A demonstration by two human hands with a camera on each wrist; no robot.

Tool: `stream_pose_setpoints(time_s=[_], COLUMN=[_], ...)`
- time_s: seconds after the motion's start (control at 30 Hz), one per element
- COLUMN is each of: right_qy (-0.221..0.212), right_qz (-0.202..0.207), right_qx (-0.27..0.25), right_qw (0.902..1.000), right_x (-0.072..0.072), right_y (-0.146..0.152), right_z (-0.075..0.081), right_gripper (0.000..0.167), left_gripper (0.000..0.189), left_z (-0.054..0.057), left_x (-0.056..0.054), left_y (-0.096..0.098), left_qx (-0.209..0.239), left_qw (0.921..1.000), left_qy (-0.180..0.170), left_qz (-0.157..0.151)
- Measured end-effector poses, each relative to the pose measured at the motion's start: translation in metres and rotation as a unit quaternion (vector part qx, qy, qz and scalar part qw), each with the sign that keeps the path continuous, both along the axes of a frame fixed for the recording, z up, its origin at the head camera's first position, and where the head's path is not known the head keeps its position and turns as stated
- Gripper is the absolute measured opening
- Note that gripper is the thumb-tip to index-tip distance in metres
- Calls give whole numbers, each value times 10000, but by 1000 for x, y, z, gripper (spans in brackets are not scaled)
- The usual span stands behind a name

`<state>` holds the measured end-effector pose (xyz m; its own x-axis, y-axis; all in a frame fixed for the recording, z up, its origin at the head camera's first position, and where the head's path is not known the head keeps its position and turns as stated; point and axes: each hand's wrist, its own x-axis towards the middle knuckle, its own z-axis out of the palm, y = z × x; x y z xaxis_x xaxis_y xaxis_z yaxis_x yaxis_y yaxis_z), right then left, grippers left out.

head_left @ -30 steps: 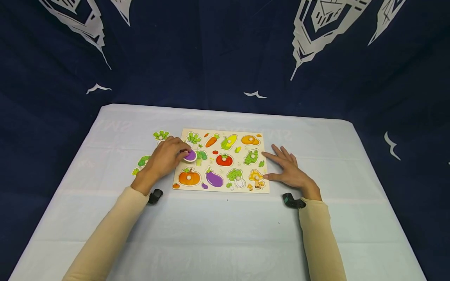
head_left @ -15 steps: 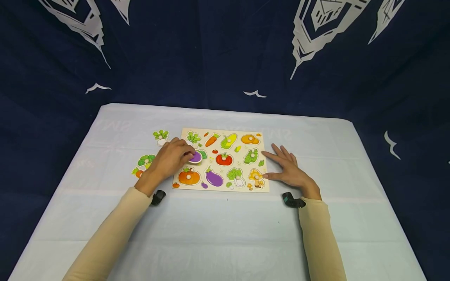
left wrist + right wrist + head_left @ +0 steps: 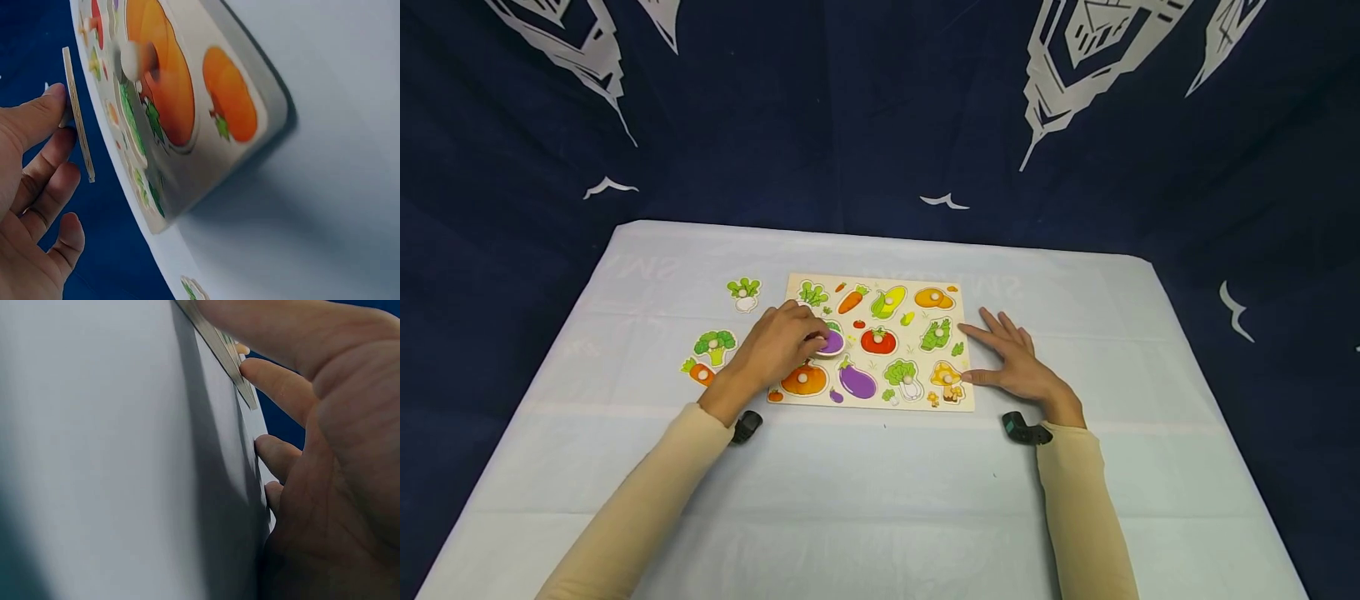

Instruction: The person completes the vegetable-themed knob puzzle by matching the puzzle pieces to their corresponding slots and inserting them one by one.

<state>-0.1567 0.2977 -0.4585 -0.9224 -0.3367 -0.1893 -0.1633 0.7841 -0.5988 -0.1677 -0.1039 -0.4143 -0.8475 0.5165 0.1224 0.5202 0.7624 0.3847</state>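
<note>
My left hand [image 3: 782, 346] pinches a purple eggplant puzzle piece [image 3: 831, 342] over the left half of the wooden vegetable puzzle board [image 3: 842, 400]. In the left wrist view, the eggplant piece [image 3: 78, 115] appears edge-on, raised off the board, with thumb and fingertips at its knob. Part of the printed broccoli and the pumpkin's top is hidden behind this hand. At the board's right edge my right hand [image 3: 1018, 362] rests with fingers spread, thumb and index fingertip touching the edge. In the right wrist view, the right hand [image 3: 325, 437] lies along the board's side.
Left of the board lie loose pieces: a white radish-like one [image 3: 745, 296], a broccoli [image 3: 715, 346] and a carrot [image 3: 702, 372]. A white cloth covers the table [image 3: 880, 517]. Behind it hangs a dark blue patterned curtain [image 3: 775, 125].
My left hand has moved right across the board with the eggplant piece, uncovering the loose pieces at the left. The right hand has stayed still.
</note>
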Motion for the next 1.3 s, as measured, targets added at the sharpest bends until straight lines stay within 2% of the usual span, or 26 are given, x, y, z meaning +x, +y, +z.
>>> stream_pose_setpoints(time_s=[0.27, 0.5, 0.83, 1.07, 1.3], right_qy=[44, 46, 104, 46, 28], right_qz=[31, 10, 19, 24, 22], right_qx=[-7, -12, -41, -1, 38], right_qw=[10000, 10000, 9999, 10000, 10000], right_x=[0, 2, 1, 1, 1], right_y=[0, -1, -1, -1, 0], right_z=[0, -1, -2, -2, -1], right_gripper=[87, 86, 86, 86, 86], left_gripper=[16, 15, 14, 13, 9], left_z=[-3, -7, -7, -12, -16], left_x=[5, 14, 23, 25, 27], left_y=[10, 18, 29, 34, 39], left_qx=[-62, -149, -241, -246, -378], left_qw=[9999, 9991, 9980, 9960, 9944], left_qy=[30, 100, 155, 250, 329], left_qz=[-98, -375, -570, -823, -930])
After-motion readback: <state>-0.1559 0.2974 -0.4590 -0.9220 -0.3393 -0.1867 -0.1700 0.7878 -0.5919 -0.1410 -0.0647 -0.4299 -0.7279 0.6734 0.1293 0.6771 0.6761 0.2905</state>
